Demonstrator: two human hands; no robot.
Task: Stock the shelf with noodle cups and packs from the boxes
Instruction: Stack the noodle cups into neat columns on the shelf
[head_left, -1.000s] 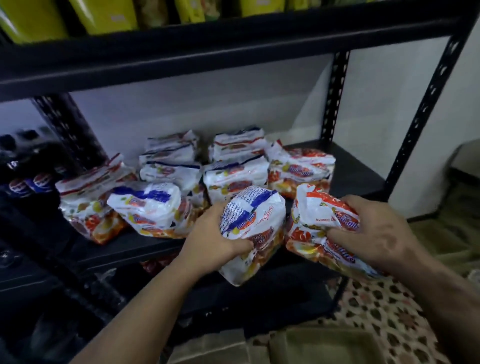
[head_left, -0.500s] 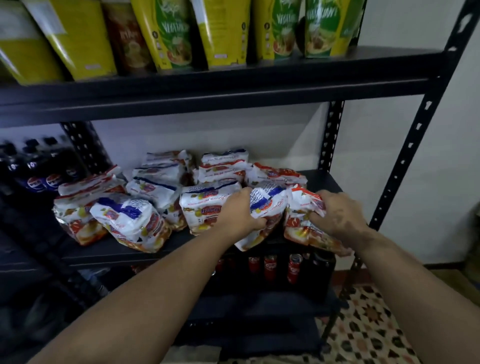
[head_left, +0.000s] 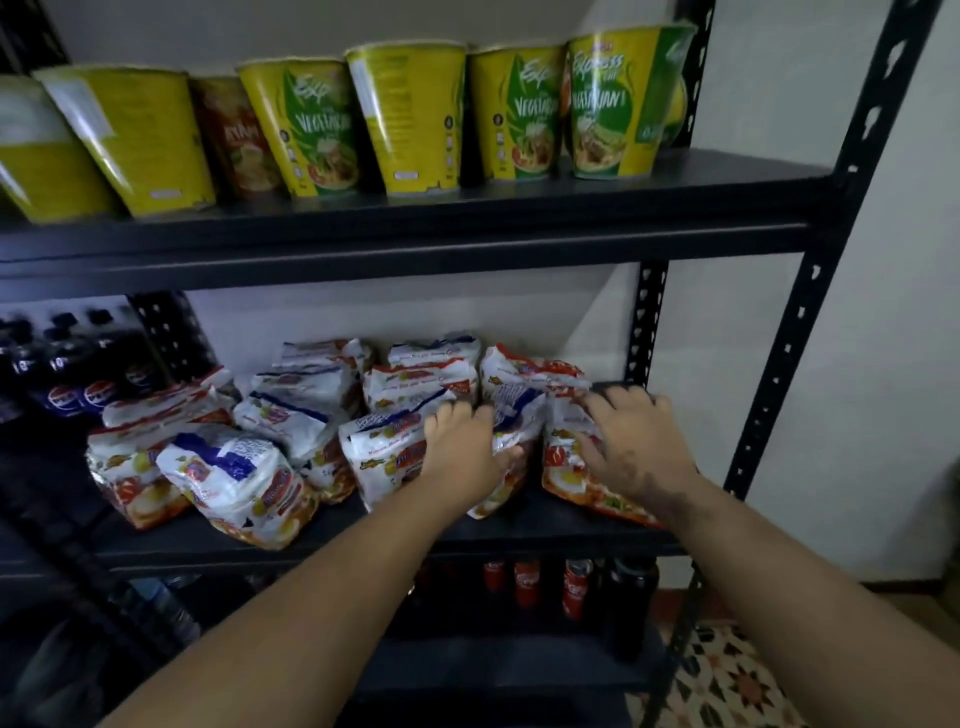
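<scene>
On the black middle shelf (head_left: 571, 525) stand several noodle packs (head_left: 234, 467), white with blue or red print. My left hand (head_left: 462, 447) grips a blue-and-white pack (head_left: 511, 436) that stands on the shelf, thumb on its front and fingers over its top. Just to the right, my right hand (head_left: 623, 436) lies with fingers spread on a red-and-white pack (head_left: 566, 467), which rests on the shelf near the right end. Yellow-green noodle cups (head_left: 410, 114) line the upper shelf (head_left: 467, 228).
Dark cola bottles (head_left: 67, 384) fill the neighbouring bay at the left. Red drink bottles (head_left: 524, 582) and a dark bottle (head_left: 631, 597) stand on the shelf below. A black perforated post (head_left: 810, 291) borders the right side. Patterned floor (head_left: 737, 680) shows at the bottom right.
Both hands have carried their packs forward and set them on the middle shelf beside the others. My view has tilted up, bringing the cups on the upper shelf into sight.
</scene>
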